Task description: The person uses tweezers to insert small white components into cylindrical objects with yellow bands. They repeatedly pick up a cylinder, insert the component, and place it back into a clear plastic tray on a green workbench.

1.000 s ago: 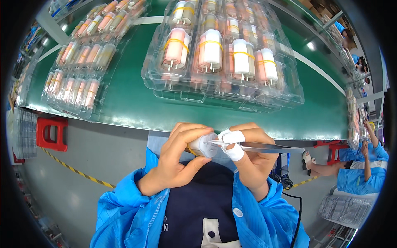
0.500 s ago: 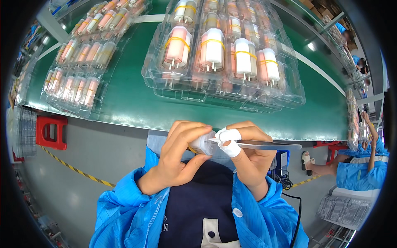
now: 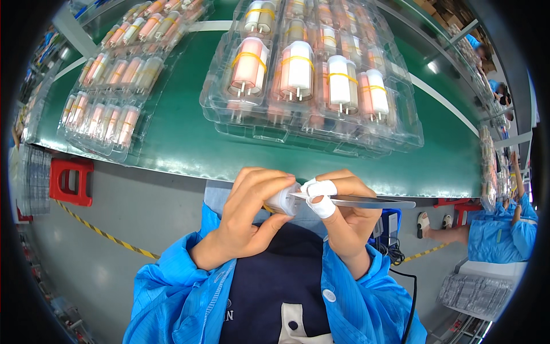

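My left hand [image 3: 247,217] is closed around a small white cylindrical part [image 3: 282,200], held close to my chest. My right hand [image 3: 344,212], with white tape on two fingertips, pinches metal tweezers [image 3: 366,202] whose tip touches the end of that white part. Both sleeves are bright blue. Just beyond my hands runs the near edge of a green conveyor belt [image 3: 183,137]. On it sits a stack of clear plastic trays [image 3: 401,135] holding white and pink cylinders bound in pairs by yellow bands.
A second clear tray [image 3: 109,92] of pink cylinders lies on the belt at the left. A red stool [image 3: 70,180] stands on the grey floor at the left. Another person in blue [image 3: 495,235] sits at the right, near stacked trays [image 3: 475,292].
My hands have stayed together on the white part; the tweezers shifted only slightly. The view has moved a little.
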Demonstrator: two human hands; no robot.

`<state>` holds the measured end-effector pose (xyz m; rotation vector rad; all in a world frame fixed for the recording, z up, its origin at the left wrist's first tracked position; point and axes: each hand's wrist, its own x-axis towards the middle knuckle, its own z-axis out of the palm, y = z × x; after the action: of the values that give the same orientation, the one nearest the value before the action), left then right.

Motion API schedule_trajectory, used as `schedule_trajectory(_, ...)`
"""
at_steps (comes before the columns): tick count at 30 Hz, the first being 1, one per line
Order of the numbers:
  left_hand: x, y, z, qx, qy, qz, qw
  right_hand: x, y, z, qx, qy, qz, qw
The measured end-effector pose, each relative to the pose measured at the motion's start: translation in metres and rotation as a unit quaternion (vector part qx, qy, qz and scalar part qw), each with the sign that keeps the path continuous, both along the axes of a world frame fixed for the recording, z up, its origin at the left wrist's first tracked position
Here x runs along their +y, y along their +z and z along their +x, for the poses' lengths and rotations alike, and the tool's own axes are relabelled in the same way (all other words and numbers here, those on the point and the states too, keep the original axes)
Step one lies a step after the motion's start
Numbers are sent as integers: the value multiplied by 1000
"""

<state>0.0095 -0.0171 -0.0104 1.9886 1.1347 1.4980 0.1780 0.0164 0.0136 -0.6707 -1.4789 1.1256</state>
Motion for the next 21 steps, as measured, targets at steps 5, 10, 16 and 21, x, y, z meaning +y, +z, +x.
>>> schedule_trajectory(5, 0, -2, 0, 3, 7, -9, 1000, 3, 1, -1, -39, 5, 31, 999)
schedule_trajectory(10, 0, 2, 0, 23, 15, -3, 1000, 4, 8, -1, -76, 17, 37, 996)
schedule_trajectory(16, 0, 1, 2, 41, -6, 13, 999, 18, 15, 9, -109, 77, 8, 991)
schedule_trajectory(21, 0, 3, 3, 21, -12, -16, 1000, 20, 16, 9, -65, 97, -74, 990)
